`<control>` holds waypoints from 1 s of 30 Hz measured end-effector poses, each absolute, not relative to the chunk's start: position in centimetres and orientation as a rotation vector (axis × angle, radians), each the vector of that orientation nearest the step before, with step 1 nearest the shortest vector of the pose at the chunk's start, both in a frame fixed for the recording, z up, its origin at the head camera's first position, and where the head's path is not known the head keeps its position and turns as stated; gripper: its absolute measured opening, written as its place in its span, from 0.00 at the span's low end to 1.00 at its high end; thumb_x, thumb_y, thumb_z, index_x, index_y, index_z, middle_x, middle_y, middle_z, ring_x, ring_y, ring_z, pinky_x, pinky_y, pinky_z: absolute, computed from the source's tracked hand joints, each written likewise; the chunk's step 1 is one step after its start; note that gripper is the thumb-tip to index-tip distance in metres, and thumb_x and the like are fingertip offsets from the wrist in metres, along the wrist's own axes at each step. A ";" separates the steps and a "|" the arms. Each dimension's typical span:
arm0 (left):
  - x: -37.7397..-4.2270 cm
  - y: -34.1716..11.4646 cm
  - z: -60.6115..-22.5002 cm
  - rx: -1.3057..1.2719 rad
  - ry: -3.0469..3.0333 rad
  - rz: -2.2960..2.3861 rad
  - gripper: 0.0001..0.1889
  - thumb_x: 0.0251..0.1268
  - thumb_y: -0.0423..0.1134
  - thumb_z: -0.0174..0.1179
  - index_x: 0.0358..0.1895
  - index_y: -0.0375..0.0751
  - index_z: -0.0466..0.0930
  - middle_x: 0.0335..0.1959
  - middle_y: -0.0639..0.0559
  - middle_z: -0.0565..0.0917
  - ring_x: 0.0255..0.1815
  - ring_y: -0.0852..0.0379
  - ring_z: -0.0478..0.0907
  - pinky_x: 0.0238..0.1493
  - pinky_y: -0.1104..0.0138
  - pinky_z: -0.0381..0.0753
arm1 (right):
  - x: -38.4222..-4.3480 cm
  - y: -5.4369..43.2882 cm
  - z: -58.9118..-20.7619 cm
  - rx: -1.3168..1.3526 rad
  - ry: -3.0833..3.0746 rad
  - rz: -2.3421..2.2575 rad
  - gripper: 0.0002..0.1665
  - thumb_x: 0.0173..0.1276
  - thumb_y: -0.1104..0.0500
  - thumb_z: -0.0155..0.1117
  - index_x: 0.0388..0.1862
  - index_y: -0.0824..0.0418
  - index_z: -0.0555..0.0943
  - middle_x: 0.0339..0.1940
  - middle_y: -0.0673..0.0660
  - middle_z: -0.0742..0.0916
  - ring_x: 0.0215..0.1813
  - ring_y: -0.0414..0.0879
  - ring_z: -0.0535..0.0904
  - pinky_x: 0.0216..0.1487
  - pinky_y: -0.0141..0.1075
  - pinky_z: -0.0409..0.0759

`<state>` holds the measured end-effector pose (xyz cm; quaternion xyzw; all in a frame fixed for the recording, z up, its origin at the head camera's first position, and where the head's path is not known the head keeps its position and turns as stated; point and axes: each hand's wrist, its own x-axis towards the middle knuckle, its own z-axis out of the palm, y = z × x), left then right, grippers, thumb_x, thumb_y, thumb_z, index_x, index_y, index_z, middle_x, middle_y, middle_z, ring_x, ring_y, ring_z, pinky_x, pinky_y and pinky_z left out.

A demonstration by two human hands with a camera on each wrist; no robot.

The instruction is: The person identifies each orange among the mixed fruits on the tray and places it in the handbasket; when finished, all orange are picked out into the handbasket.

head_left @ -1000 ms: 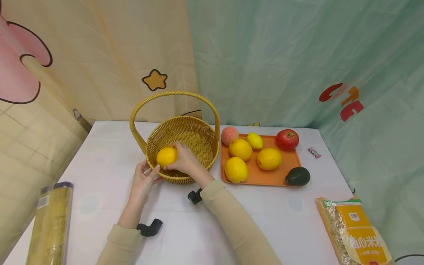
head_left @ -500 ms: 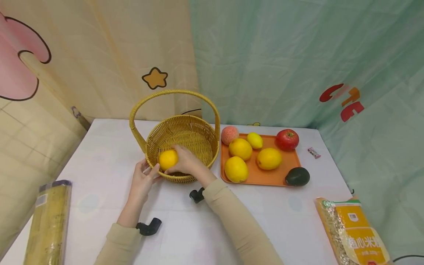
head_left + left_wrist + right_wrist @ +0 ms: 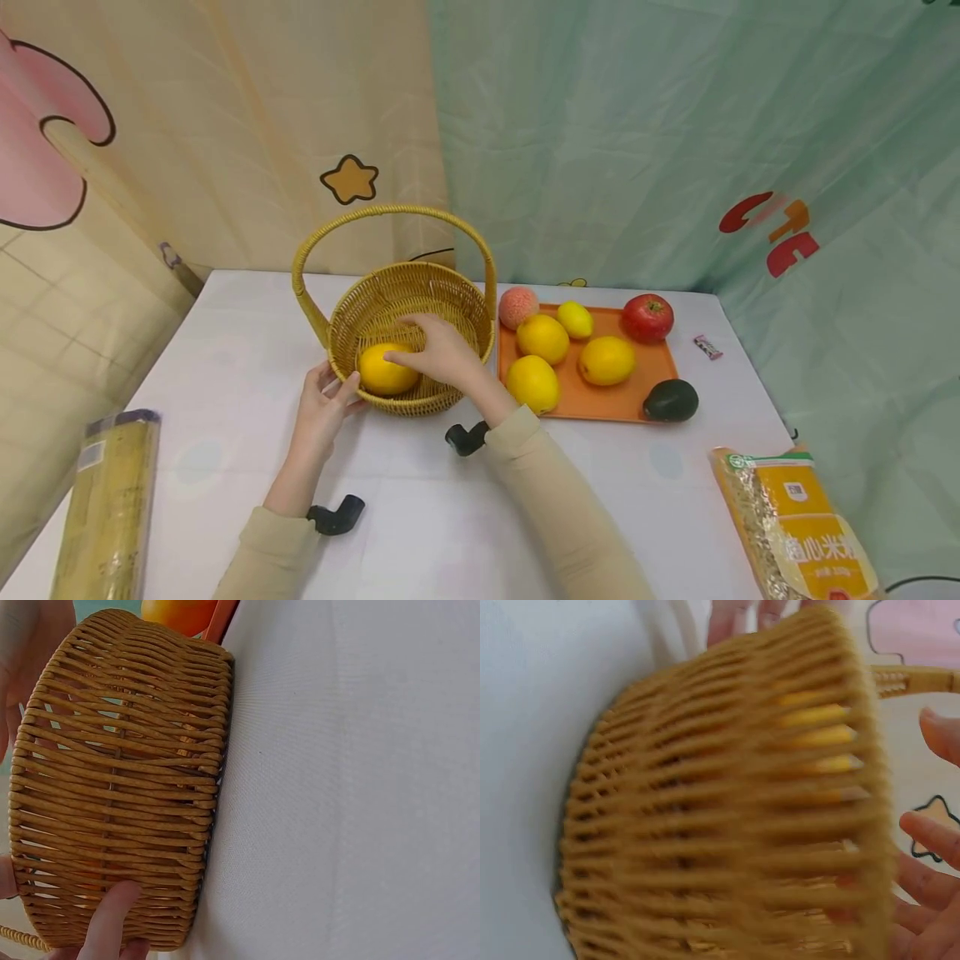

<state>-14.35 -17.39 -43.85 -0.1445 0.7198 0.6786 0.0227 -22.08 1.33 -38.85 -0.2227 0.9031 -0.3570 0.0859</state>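
A yellow-orange fruit (image 3: 386, 379) lies inside the wicker basket (image 3: 416, 405), against its near-left wall. My right hand (image 3: 446, 357) is just above and to the right of the fruit, thumb and fingers spread and holding nothing. In the right wrist view those spread fingers (image 3: 930, 832) appear beyond the basket rim. My left hand (image 3: 322, 412) grips the basket's near-left rim, with the thumb at the rim. From the left wrist view, a finger (image 3: 112, 915) of that hand presses on the woven outer wall.
An orange tray (image 3: 577, 400) with several yellow fruits, a pink ball-like fruit (image 3: 518, 308), a red fruit (image 3: 647, 317) and a dark green fruit (image 3: 671, 401) stands right of the basket. Packaged goods (image 3: 802, 525) lie at right, noodles (image 3: 108, 508) at left. A wrapped candy (image 3: 707, 347) lies behind.
My right hand has let go of the yellow-orange fruit and moved up and right, fingers spreading. The fruit has settled in the basket. My left hand has stayed on the rim.
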 end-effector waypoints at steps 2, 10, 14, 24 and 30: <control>-14.4 -17.4 -43.9 -0.451 2.230 2.101 0.36 0.77 0.39 0.49 0.78 0.34 0.38 0.78 0.34 0.49 0.74 0.39 0.62 0.61 0.58 0.81 | -21.9 2.5 -38.3 -0.668 2.710 -1.159 0.34 0.68 0.43 0.66 0.68 0.56 0.73 0.67 0.54 0.79 0.68 0.51 0.74 0.69 0.44 0.76; -14.4 -17.3 -43.9 -0.457 2.216 2.093 0.36 0.78 0.39 0.48 0.78 0.33 0.38 0.77 0.33 0.49 0.74 0.39 0.62 0.63 0.56 0.80 | -21.1 9.2 -36.9 -0.541 2.701 -1.565 0.21 0.71 0.55 0.63 0.59 0.62 0.79 0.57 0.60 0.84 0.61 0.53 0.80 0.64 0.46 0.81; -14.4 -17.4 -43.8 -0.461 2.218 2.079 0.36 0.78 0.39 0.48 0.78 0.34 0.37 0.77 0.33 0.49 0.73 0.39 0.62 0.64 0.55 0.79 | -20.8 13.2 -37.0 -0.409 2.734 -1.647 0.17 0.72 0.60 0.61 0.57 0.64 0.79 0.56 0.60 0.84 0.61 0.53 0.80 0.65 0.49 0.80; -14.4 -17.4 -43.6 -0.453 2.236 2.062 0.37 0.78 0.40 0.48 0.78 0.34 0.36 0.78 0.34 0.47 0.75 0.39 0.60 0.66 0.53 0.76 | -20.0 21.1 -37.7 -0.007 2.865 -1.667 0.20 0.73 0.54 0.62 0.59 0.62 0.78 0.59 0.60 0.83 0.64 0.53 0.77 0.70 0.48 0.76; -14.4 -17.4 -43.8 -0.470 2.229 2.059 0.37 0.78 0.40 0.48 0.78 0.34 0.37 0.78 0.35 0.47 0.75 0.40 0.60 0.66 0.54 0.76 | -19.4 23.8 -38.4 0.149 2.856 -1.685 0.27 0.73 0.49 0.61 0.63 0.63 0.75 0.63 0.61 0.80 0.67 0.54 0.73 0.74 0.48 0.70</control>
